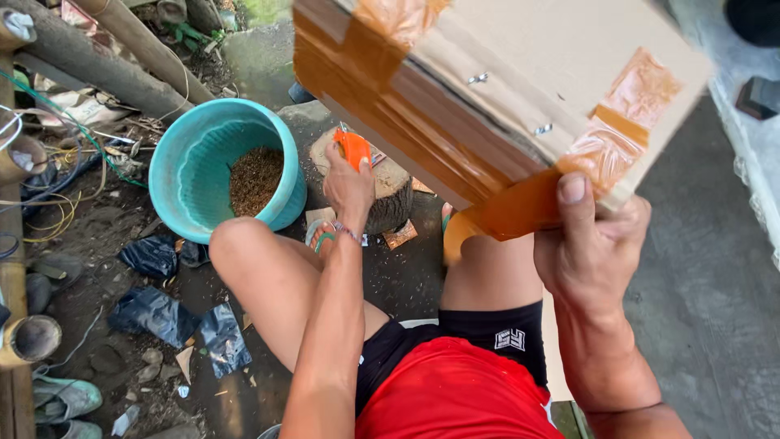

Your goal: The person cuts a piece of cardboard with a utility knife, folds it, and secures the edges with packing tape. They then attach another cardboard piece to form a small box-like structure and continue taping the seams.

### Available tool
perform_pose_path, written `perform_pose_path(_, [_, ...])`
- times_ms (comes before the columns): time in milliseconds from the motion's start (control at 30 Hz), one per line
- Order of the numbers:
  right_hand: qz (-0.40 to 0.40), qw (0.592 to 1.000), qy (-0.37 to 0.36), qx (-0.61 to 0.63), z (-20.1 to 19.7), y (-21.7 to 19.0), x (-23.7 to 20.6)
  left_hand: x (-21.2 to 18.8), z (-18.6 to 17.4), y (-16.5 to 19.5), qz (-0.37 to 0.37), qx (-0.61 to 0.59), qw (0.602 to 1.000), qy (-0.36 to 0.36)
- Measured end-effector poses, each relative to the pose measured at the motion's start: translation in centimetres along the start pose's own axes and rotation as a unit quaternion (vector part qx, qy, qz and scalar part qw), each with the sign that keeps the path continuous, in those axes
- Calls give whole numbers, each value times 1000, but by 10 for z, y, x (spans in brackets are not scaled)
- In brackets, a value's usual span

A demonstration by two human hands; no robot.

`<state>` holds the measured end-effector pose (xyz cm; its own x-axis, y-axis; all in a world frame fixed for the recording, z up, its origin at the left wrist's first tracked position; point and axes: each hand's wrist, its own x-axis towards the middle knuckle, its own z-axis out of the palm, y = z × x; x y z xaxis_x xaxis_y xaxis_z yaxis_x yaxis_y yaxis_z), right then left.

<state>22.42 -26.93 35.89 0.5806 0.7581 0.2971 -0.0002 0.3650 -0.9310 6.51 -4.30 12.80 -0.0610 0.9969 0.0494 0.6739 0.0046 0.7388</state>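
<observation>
- Sitting outdoors on damp, littered dirt ground, the person is working beside a concrete slab (715,309).
- The right hand (597,244) is gripping a taped cardboard box (504,89), held high.
- The left hand (348,185) is pinching an orange cutter (353,148) over a wood stump (390,191) near a teal bucket (183,175).

Teal bucket (188,175) of brown grain, black plastic scraps (175,319), bamboo poles (142,42), worn shoe (65,397).
</observation>
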Motion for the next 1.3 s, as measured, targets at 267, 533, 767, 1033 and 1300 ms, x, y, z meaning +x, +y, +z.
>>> perform_pose_path(267, [78,978,-6,195,26,58,37,15,33,-22,91,3,996,23])
perform_pose_path(533, [-23,987,46,153,47,111,44,-169,-75,99,111,-441,889,51])
perform_pose_path(767, [86,965,-46,244,65,91,13,-132,-66,115,-38,-696,703,-144])
perform_pose_path(1033, [94,990,-104,-7,24,104,-3,-136,-77,89,-70,-764,576,-281])
perform_pose_path(1300, [17,970,-240,-16,-66,130,1,-139,-145,52,83,-564,806,161])
